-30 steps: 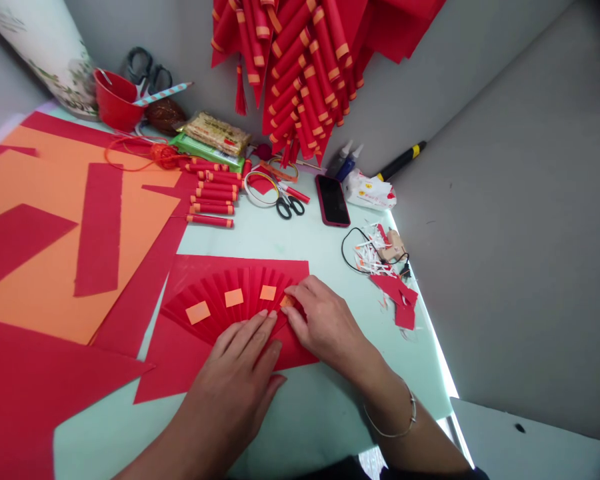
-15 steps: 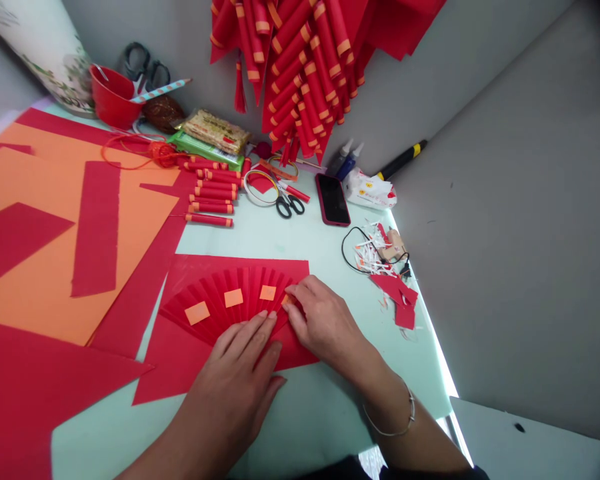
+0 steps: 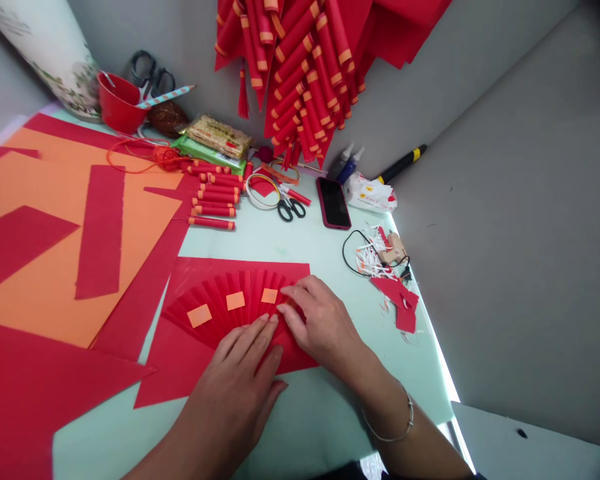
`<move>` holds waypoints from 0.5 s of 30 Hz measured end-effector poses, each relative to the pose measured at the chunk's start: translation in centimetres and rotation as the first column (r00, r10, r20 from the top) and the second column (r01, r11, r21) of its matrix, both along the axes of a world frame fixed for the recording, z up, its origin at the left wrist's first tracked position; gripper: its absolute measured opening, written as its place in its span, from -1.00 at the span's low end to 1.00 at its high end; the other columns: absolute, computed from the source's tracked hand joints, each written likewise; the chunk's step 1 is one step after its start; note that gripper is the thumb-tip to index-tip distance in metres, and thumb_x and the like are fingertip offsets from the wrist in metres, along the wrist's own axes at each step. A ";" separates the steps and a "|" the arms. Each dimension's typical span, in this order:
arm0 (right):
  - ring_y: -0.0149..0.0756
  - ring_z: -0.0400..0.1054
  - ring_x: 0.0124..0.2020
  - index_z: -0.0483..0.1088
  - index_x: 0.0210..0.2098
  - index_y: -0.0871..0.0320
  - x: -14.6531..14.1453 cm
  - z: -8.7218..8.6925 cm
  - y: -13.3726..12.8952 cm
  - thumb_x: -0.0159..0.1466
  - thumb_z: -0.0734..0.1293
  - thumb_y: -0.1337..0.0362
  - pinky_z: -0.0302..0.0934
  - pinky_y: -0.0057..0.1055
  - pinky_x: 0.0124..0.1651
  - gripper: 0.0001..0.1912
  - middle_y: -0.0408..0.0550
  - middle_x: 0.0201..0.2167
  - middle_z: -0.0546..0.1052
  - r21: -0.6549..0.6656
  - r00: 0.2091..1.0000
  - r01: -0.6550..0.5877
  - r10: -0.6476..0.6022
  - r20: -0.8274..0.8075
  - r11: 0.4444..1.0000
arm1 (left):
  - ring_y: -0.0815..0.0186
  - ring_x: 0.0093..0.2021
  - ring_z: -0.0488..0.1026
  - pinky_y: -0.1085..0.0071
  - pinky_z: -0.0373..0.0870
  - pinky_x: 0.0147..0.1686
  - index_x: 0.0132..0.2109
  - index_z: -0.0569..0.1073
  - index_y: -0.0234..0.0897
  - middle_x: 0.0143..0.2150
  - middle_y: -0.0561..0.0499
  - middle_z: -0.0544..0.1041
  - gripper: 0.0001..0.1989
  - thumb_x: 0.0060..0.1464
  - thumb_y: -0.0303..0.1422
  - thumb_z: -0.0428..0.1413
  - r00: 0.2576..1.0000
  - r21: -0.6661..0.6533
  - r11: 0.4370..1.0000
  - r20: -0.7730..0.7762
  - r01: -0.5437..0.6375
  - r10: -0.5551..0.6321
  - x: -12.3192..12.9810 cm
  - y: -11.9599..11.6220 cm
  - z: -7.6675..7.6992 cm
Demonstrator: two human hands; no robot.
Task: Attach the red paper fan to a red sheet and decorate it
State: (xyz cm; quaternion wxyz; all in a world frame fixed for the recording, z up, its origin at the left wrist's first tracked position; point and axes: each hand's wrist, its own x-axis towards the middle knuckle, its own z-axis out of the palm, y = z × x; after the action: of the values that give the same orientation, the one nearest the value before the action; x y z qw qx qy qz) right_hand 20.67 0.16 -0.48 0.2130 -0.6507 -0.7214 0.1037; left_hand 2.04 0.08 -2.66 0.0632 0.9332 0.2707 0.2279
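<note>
**One red fan (image 3: 219, 293), three orange patches (image 3: 235, 301)**

The fan lies on one red sheet (image 3: 165, 381). The left hand (image 3: 237, 377) rests open and flat, fingertips on the fan's folds. The right hand (image 3: 326, 321) bends over its right side, thumb and one finger narrow; I cannot tell if they hold something.

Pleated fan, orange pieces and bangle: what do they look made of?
Pleated fan: apparently matte red paper, by its crisp folds. Orange pieces: probably matte paper or thin card, flat with straight-cut edges. Bangle: likely polished metal, given its silvery shine.
</note>
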 end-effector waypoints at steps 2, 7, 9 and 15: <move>-0.22 0.32 -0.15 0.48 -0.04 0.22 -0.2 0.0 0.2 0.38 0.22 0.30 0.29 -0.31 -0.06 -0.74 0.05 -0.22 0.47 0.032 1.000 -0.013 0.014 -0.025 0.999 | -0.01 0.14 0.43 0.09 0.34 0.06 -0.03 0.55 -0.36 0.11 -0.24 0.53 -0.70 0.24 -0.32 0.03 1.000 0.008 1.000 0.005 -0.002 0.001 0.0 0.0 0.0; -0.17 0.28 -0.10 0.50 -0.03 0.17 -0.5 0.0 0.4 0.38 0.22 0.32 0.26 -0.22 -0.03 -0.73 0.06 -0.17 0.48 0.038 0.998 -0.061 0.060 0.014 0.997 | -0.01 0.10 0.44 0.09 0.31 0.07 -0.02 0.54 -0.40 0.09 -0.25 0.53 -0.69 0.23 -0.31 0.04 1.000 0.028 0.999 0.020 -0.023 0.023 -0.1 0.0 0.0; -0.15 0.28 -0.08 0.49 0.01 0.16 -0.5 -0.1 0.4 0.38 0.22 0.32 0.26 -0.21 -0.04 -0.71 0.08 -0.13 0.48 0.038 0.996 -0.085 0.084 0.037 0.996 | -0.01 0.09 0.44 0.09 0.31 0.07 -0.01 0.53 -0.42 0.09 -0.26 0.53 -0.68 0.23 -0.31 0.04 0.999 0.027 0.999 0.031 -0.024 0.023 -0.1 0.1 0.0; -0.11 0.26 -0.05 0.46 0.07 0.17 -0.6 -0.5 0.3 0.37 0.22 0.32 0.25 -0.18 -0.04 -0.67 0.11 -0.07 0.46 -0.003 0.990 -0.115 0.115 0.079 0.993 | 0.01 0.10 0.44 0.10 0.29 0.09 0.00 0.52 -0.41 0.09 -0.26 0.53 -0.69 0.24 -0.31 0.03 0.999 0.035 0.999 0.033 -0.029 0.028 -0.2 0.1 -0.2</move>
State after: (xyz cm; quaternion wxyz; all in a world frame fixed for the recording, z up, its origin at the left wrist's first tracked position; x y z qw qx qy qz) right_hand 20.09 0.46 -0.97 0.1783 -0.6116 -0.7656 0.0894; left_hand 1.82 0.17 -2.85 0.0478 0.9264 0.2790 0.2485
